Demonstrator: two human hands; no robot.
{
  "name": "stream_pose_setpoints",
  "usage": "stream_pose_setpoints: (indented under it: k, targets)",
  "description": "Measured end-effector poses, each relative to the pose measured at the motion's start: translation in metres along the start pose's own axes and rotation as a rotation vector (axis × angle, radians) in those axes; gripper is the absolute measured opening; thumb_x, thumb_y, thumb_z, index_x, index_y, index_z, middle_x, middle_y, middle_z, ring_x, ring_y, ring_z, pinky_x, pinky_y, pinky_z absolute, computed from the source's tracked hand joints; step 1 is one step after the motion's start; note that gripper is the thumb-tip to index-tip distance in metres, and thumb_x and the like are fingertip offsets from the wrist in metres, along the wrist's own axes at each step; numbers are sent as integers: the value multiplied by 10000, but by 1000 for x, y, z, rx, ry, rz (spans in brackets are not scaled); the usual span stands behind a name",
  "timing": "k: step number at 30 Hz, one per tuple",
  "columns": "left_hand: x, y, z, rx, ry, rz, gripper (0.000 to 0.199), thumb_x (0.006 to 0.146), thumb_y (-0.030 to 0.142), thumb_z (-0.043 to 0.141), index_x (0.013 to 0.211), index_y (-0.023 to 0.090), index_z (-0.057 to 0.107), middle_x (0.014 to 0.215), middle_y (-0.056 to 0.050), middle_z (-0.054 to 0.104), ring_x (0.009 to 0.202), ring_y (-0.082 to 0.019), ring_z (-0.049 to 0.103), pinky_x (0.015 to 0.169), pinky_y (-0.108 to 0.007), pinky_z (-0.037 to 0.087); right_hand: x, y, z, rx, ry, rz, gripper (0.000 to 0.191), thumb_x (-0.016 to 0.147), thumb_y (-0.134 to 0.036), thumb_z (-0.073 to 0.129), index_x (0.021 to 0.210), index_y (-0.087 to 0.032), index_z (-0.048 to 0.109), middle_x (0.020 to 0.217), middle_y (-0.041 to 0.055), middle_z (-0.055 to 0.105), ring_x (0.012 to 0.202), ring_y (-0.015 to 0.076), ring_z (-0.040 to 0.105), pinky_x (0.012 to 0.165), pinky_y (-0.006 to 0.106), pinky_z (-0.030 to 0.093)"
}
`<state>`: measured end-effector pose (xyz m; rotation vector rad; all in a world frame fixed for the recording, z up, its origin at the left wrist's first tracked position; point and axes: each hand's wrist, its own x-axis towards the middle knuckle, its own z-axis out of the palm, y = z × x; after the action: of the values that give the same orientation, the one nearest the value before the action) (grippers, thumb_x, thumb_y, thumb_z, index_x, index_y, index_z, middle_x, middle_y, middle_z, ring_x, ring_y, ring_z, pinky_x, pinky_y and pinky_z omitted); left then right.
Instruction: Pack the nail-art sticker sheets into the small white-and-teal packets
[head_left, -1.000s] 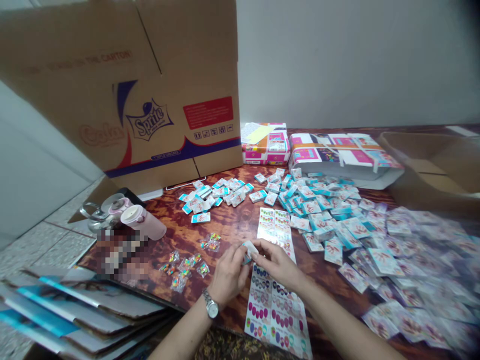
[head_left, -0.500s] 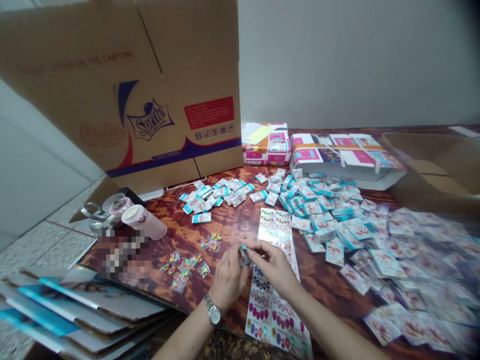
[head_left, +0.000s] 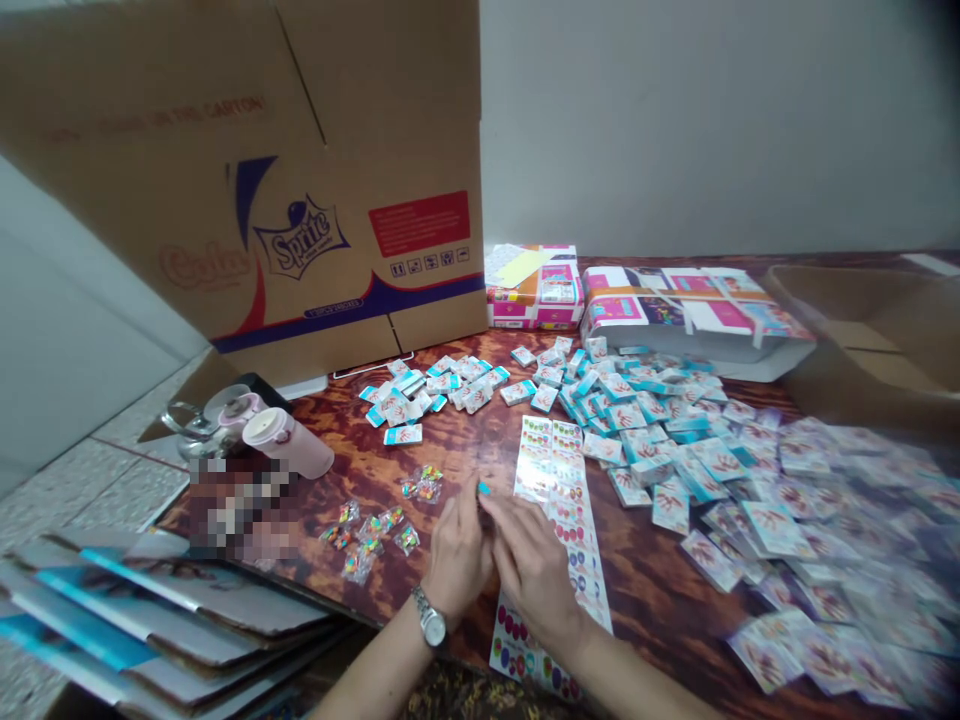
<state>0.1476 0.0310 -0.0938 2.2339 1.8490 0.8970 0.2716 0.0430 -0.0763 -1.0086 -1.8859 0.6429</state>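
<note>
My left hand point(head_left: 457, 552) and my right hand point(head_left: 534, 560) meet above the table's front part, fingers closed round one small blue-and-white box. Only a light-blue corner of the box point(head_left: 484, 488) shows above the fingertips; the rest is hidden. Beneath my right hand lies a long sticker sheet point(head_left: 568, 520) with rows of colourful nail-shaped prints. Left of my hands are several clear packets of bright candy point(head_left: 371, 530). Past them sits a small pile of blue-and-white boxes point(head_left: 405, 435), each printed with a hand picture.
A large heap of similar boxes point(head_left: 637, 415) spreads over the right side. Behind stand a big Sprite carton point(head_left: 315, 240) and two pink-and-white packages point(head_left: 534, 290). An open carton point(head_left: 877, 340) is far right; a pink bottle point(head_left: 292, 445) and stacked flattened cardboard point(head_left: 210, 600) are at left.
My right hand has closed over the small box and turned, so less of the box shows. It also covers more of the sticker sheet. My left hand has barely moved.
</note>
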Motion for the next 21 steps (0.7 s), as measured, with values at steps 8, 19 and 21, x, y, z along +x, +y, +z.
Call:
stream_pose_setpoints:
  k: [8,19,21]
  targets:
    - [9,-3,1,-144,-86,-19,690,817,228,488,1388,139,111,1356,-163,374,1242,-246,374,989,-398,374,46,44,-19,279,-82,306,268,801,-256,543,1056,-213,611,1021,66,644,902,208,613,809,373,503]
    - [-10,-19,16,-118,-164,33,441,827,213,485,1259,179,401,1235,-113,513,1136,-249,459,944,-429,408,26,110,-41,-405,-505,141,787,713,-475,609,1346,-92,340,1397,200,316,1295,320,264,1029,486,263]
    - [-10,-20,18,-116,-179,32,418,824,215,493,1235,177,426,1212,-106,531,1123,-248,468,943,-426,410,10,114,-32,-567,-627,100,835,682,-506,631,1345,-90,341,1410,203,286,1309,335,219,1030,527,219]
